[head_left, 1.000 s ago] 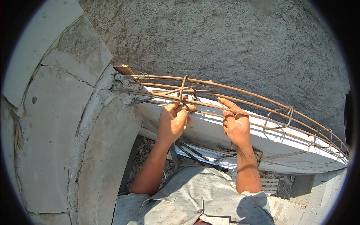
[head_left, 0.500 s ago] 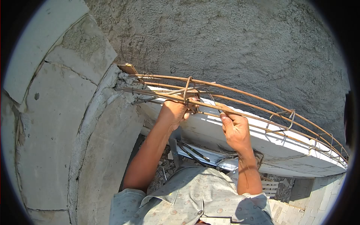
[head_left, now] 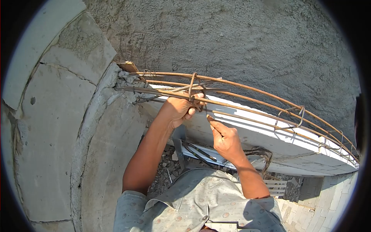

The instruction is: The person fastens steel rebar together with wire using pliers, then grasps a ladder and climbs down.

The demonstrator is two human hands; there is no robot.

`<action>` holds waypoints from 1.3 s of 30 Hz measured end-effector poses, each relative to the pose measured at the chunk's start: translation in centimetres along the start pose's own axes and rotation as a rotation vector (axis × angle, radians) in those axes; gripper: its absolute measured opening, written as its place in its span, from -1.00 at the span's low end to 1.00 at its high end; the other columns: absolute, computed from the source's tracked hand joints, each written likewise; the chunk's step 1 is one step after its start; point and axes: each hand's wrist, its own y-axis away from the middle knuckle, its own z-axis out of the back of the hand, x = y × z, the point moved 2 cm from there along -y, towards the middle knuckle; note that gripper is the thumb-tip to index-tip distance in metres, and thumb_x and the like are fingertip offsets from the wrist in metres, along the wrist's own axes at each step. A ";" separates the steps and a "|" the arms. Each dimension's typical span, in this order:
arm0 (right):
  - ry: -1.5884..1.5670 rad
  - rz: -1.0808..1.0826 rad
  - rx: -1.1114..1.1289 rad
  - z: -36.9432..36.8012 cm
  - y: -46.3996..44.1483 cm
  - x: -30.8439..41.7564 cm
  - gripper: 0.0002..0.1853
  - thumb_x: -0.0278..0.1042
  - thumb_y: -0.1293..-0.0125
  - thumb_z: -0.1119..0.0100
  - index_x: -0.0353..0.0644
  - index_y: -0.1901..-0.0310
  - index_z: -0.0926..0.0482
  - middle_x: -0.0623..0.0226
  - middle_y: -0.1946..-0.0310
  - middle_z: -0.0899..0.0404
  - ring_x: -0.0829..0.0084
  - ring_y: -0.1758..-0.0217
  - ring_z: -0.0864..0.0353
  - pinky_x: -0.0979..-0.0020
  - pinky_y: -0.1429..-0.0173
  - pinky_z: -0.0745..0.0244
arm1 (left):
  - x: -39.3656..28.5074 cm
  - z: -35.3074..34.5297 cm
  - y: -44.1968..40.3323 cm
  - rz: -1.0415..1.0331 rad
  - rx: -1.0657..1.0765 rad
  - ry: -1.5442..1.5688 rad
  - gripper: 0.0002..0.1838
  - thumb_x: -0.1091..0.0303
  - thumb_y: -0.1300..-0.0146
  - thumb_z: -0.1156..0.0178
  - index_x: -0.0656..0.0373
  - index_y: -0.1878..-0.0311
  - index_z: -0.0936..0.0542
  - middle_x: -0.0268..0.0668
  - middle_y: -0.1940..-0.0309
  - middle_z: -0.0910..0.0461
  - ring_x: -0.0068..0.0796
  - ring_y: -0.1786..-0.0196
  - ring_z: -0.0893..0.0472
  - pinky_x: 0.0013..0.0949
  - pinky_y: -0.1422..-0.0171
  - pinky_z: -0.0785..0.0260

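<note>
A long cage of rusty rebar (head_left: pixel 247 105) curves over the top of a white block wall, with bent stirrups (head_left: pixel 301 116) around the bars. My left hand (head_left: pixel 181 110) is closed around the bars beside an upright stirrup (head_left: pixel 192 87); some of its fingers are hidden behind the steel. Just below the lower bar, my right hand (head_left: pixel 226 141) pinches the end of what looks like a thin tie wire (head_left: pixel 207 110) running up to the bars near my left fingers. Several bar ends overlap there.
Beneath my arms lie a shiny metal channel (head_left: pixel 228 160), dark hoses (head_left: pixel 197 154) and a bundle of loose wire (head_left: pixel 266 155). Rubble (head_left: pixel 164 170) covers the ground. Large concrete panels (head_left: pixel 58 135) stand left; a rough grey wall (head_left: pixel 232 42) rises beyond the cage.
My right hand has moved left and slightly down, off the lower bars and closer to my left hand. My left hand keeps its grip on the bars.
</note>
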 end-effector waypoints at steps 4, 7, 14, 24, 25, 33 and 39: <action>-0.214 -0.114 0.063 -0.6 0.4 0.3 -0.69 -0.46 -0.46 -0.18 -0.35 -0.17 -0.64 0.07 0.18 -0.78 0.53 0.30 -0.64 0.46 0.23 -0.51 | 0.1 -0.1 0.6 -0.008 -0.124 -0.195 -0.81 0.24 -0.33 -0.40 0.15 0.22 -0.65 -0.41 0.47 -0.60 -0.73 0.63 -0.40 -0.61 0.68 -0.07; -0.286 -0.051 0.010 -0.7 0.7 -0.2 -0.67 -0.46 -0.48 -0.17 -0.34 -0.22 -0.61 0.24 0.19 -0.75 0.65 0.36 -0.48 0.54 0.27 -0.45 | -0.3 -0.5 0.6 -0.003 -0.089 -0.214 -0.79 0.16 -0.33 -0.40 0.08 0.20 -0.67 -0.48 0.50 -0.59 -0.75 0.65 -0.35 -0.57 0.67 -0.04; -0.701 -0.266 0.272 -1.4 2.3 -0.6 -0.54 -0.22 -0.58 -0.06 -0.27 -0.39 -0.46 0.41 0.45 -0.58 0.61 0.45 -0.45 0.55 0.37 -0.38 | -0.3 0.1 -0.4 0.107 0.079 -0.193 -0.81 0.09 -0.40 -0.32 -0.03 0.21 -0.63 -0.43 0.44 -0.69 -0.80 0.71 -0.26 -0.62 0.68 0.05; 0.537 -0.105 0.725 -10.3 9.9 -14.1 -0.08 -0.02 -0.13 -0.46 -0.14 -0.49 -0.27 -0.30 -0.18 -0.46 -0.18 -0.23 -0.53 0.01 -0.21 -0.52 | -0.6 -0.4 -0.2 0.077 0.096 -0.266 -0.67 0.00 -0.36 -0.35 -0.02 0.41 -0.56 -0.47 0.55 -0.58 -0.71 0.71 -0.24 -0.52 0.64 0.02; 0.541 -0.099 0.761 -11.4 10.3 -15.0 -0.08 -0.09 -0.12 -0.45 -0.15 -0.49 -0.25 -0.30 -0.15 -0.47 -0.21 -0.19 -0.54 0.00 -0.21 -0.52 | -0.6 -0.3 -0.1 0.053 0.098 -0.240 -0.69 0.01 -0.36 -0.35 -0.03 0.39 -0.58 -0.47 0.55 -0.59 -0.73 0.71 -0.23 -0.53 0.64 0.02; 0.252 -0.360 0.816 -7.6 9.2 -12.3 -0.37 -0.38 -0.02 -0.26 -0.30 -0.22 -0.45 -0.29 0.04 -0.52 -0.23 -0.04 -0.59 0.02 -0.11 -0.54 | 0.4 0.1 0.6 0.016 -0.025 -0.171 -0.82 0.20 -0.42 -0.28 0.10 0.19 -0.72 -0.44 0.49 -0.67 -0.70 0.66 -0.34 -0.54 0.59 -0.13; -0.026 -0.589 0.709 5.7 10.9 -6.5 -0.45 -0.33 -0.12 -0.23 -0.23 -0.21 -0.54 0.17 0.31 -0.58 0.33 0.32 -0.52 0.31 0.17 -0.47 | 2.1 -0.2 2.4 -0.238 -0.154 -0.305 -0.78 0.30 -0.48 -0.20 0.27 0.16 -0.69 -0.34 0.60 -0.60 -0.65 0.61 -0.50 -0.50 0.51 -0.31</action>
